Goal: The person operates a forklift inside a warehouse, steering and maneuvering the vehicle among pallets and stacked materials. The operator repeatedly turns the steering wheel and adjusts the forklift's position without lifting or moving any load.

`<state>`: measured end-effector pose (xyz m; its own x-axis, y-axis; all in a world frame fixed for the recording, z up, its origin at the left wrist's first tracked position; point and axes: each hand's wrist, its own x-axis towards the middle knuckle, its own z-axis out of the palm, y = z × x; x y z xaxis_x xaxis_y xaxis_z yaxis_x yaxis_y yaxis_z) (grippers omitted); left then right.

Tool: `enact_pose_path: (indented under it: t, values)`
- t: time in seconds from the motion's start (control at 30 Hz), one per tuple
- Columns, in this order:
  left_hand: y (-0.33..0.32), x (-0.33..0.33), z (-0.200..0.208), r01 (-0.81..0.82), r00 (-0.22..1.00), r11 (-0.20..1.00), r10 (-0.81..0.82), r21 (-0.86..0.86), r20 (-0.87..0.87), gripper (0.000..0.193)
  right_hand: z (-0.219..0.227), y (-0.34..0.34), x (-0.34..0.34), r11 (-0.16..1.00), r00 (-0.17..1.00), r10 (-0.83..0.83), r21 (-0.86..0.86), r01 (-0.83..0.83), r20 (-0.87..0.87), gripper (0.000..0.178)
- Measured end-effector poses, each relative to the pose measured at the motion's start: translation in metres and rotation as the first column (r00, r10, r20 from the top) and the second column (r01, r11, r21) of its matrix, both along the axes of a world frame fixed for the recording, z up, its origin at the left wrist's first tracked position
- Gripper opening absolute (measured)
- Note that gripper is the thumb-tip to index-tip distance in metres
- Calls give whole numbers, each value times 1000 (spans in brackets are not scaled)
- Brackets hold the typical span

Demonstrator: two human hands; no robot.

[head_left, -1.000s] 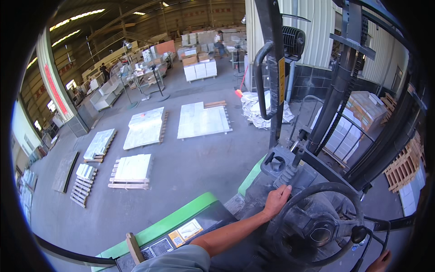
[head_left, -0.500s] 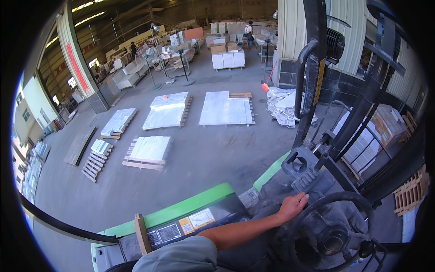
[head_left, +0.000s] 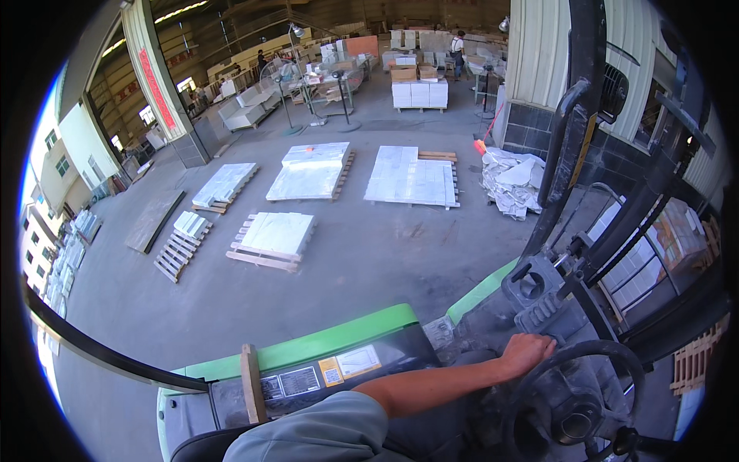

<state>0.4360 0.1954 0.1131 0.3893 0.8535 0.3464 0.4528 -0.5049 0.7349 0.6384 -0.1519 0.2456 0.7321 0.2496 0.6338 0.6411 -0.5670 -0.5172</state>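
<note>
My left arm, in a grey-blue sleeve, reaches across the forklift cab from the lower edge. My left hand point(head_left: 527, 356) is closed beside the upper left rim of the black steering wheel point(head_left: 633, 366). Its fingers are curled downward, and whatever lies inside them is hidden. Ahead of the hand sits the dusty dashboard point(head_left: 531, 289) with a round recess. My right hand is out of view. A black knob point(head_left: 625, 440) is at the wheel's lower right.
Green-edged bodywork point(head_left: 339, 327) with a wooden bar point(head_left: 252, 385) lies to the left. Outside, pale slabs point(head_left: 308, 171) rest on pallets, and a white rubble heap point(head_left: 514, 181) stands by the wall. Dark mast posts point(head_left: 573, 131) rise at the right. A distant person point(head_left: 458, 54) stands among stacked slabs.
The view has swung left, so the cab and pallets appear farther right in the picture. My left hand stays closed beside the steering wheel.
</note>
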Motion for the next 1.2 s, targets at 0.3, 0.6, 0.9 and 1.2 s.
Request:
enact_pose_path:
  t: [0.3,0.6,0.9,1.2]
  values:
    - [-4,11,0,-22,999,1000,22,-2,45,37,22,102,-36,940,923,341,-57,-337,175,38]
    - [2,6,-5,-48,997,999,49,-8,58,37,-7,132,-10,929,910,302,126,-348,285,22]
    - [2,23,-12,-65,997,998,65,15,52,37,-6,125,-8,955,939,240,114,-274,245,23]
    - [1,35,-13,-32,996,999,32,-1,78,37,-5,126,-5,952,948,224,157,-262,226,25]
